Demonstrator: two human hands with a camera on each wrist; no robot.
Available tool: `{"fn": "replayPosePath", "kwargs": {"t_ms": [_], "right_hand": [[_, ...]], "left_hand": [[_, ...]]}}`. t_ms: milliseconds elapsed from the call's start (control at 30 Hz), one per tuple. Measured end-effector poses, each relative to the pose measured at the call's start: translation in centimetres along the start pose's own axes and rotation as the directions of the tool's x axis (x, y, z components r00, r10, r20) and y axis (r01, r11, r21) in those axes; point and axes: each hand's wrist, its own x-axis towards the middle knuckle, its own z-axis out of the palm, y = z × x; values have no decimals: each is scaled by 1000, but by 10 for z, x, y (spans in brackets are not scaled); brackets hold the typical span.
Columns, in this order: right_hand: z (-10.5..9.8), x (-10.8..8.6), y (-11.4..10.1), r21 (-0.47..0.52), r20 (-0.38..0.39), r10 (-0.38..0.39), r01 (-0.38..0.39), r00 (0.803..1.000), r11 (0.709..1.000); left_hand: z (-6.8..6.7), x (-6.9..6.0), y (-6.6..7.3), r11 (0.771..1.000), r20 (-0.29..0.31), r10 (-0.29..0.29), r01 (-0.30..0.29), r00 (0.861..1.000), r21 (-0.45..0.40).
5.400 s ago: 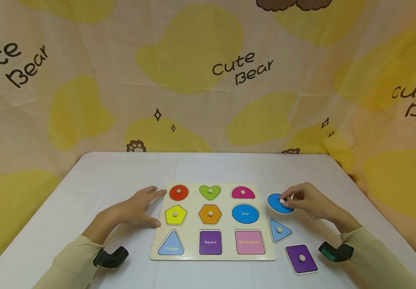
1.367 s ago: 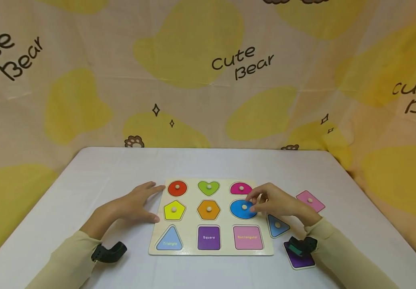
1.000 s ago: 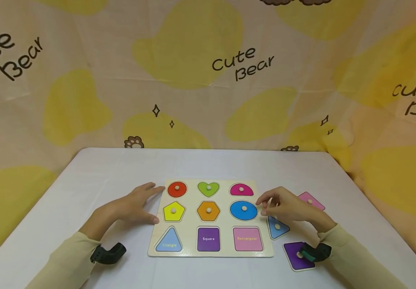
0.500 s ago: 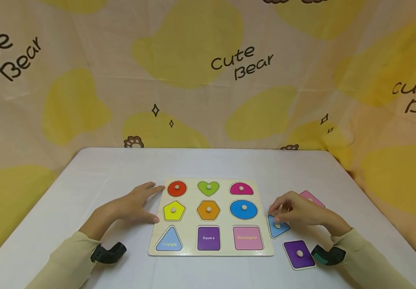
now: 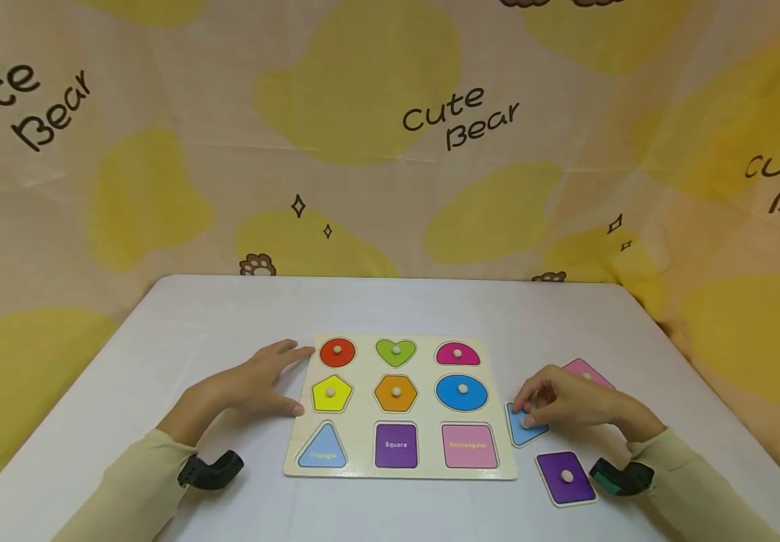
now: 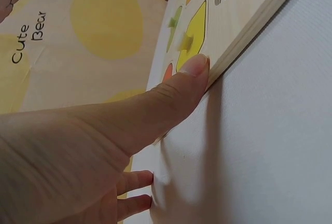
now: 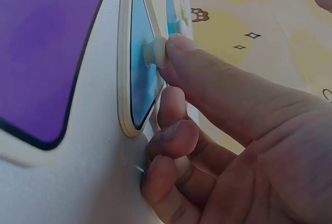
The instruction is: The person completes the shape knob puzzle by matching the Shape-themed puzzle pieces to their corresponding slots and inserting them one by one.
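A wooden shape puzzle board (image 5: 361,448) lies on the white table. My left hand (image 5: 244,391) rests at its left edge, fingers spread; in the left wrist view the thumb (image 6: 176,92) presses on the board's rim beside the yellow pentagon (image 6: 194,32). My right hand (image 5: 569,399) pinches the round knob of a blue triangle puzzle piece (image 5: 528,430) just right of the board. The right wrist view shows the thumb on that knob above the triangle piece (image 7: 140,73), the other fingers curled below. The blue oval (image 5: 461,399) sits in its recess.
A purple square piece (image 5: 559,489) lies in front of the right hand. Behind that hand, a pink rectangle piece (image 5: 589,369) is partly hidden. The triangle recess (image 5: 323,449), square recess (image 5: 395,455) and rectangle recess (image 5: 469,455) show printed bottoms.
My right hand set the blue oval into the board and let go, then moved right to the triangle piece and took its knob. My left hand stayed at the board's edge.
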Motion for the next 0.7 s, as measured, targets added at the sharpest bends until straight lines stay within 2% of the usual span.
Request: {"fn": "replayPosePath", "kwargs": {"t_ms": [400,700], "right_hand": [[-3,-2,4,8,48,-27,27,998,1000],[-2,-2,3,18,50,2,-3,999,1000]], "left_hand": [[0,2,0,1000,-6,-11,11,1000,10],[3,4,-2,1000,-11,-19,19,1000,5]]}}
